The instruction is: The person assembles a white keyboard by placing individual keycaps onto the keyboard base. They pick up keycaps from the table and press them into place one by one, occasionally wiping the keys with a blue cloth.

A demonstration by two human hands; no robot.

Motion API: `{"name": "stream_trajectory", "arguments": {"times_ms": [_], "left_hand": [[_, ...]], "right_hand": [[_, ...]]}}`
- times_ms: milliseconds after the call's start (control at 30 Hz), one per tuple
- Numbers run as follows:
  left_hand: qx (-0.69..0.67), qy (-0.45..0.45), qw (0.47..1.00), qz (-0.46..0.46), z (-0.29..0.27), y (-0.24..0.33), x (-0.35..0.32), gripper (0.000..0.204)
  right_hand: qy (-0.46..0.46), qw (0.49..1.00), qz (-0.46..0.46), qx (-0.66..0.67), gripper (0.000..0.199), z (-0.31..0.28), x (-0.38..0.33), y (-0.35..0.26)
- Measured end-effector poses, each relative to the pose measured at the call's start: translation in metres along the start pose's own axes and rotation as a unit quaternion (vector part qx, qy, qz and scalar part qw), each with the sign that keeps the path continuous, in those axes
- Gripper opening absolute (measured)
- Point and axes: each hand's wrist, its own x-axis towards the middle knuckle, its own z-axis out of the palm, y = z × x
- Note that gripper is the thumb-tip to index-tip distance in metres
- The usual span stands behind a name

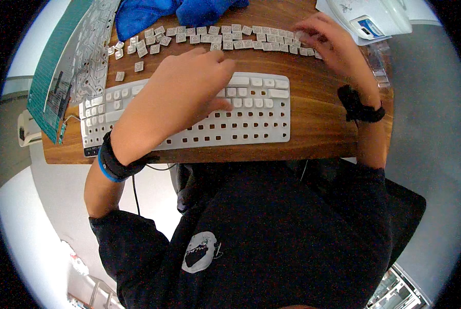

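A white keyboard (251, 138) lies along the table's near side. White keycaps sit on its upper rows, while its lower rows show dark square openings. Above it, my left hand (189, 82) hangs over the middle, back up, its thumb apart from the bent fingers. I see nothing held there, though its palm is hidden. Beyond the keyboard stretches a band of loose white keycaps (194, 39). At the right end of that band, my right hand (329, 41) reaches down, its fingertips at the keycaps. Those fingers are slightly blurred, so I cannot make out any keycap between them.
A blue cloth (197, 11) lies at the back. On the left, a clear printed sheet (88, 51) rests over a green cutting mat (50, 77). A white container (390, 18) stands at the back right. The wooden table's front edge (323, 154) runs before my body.
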Motion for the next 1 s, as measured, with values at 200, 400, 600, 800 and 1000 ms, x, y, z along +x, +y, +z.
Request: {"name": "stream_trajectory", "arguments": {"times_ms": [200,400,600,800,1000], "left_hand": [[-0.135,0.132,0.981,-0.036,0.010,0.011,0.011,0.038],[-0.333,0.087,0.937,-0.067,0.019,0.021,0.020,0.033],[-0.353,0.081,0.930,-0.065,0.023,0.020,0.022,0.038],[-0.357,0.086,0.928,-0.068,0.028,0.023,0.025,0.045],[-0.338,0.051,0.937,-0.064,0.033,0.023,0.025,0.049]], "right_hand": [[-0.051,0.990,-0.109,0.075,0.027,0.030,-0.010,-0.056],[-0.060,0.980,-0.129,0.143,0.027,0.042,-0.014,-0.078],[-0.049,0.980,-0.123,0.150,0.030,0.050,-0.015,-0.075],[-0.039,0.982,-0.118,0.143,0.031,0.050,-0.017,-0.068],[-0.077,0.986,-0.102,0.111,0.030,0.035,-0.023,-0.049]]}}
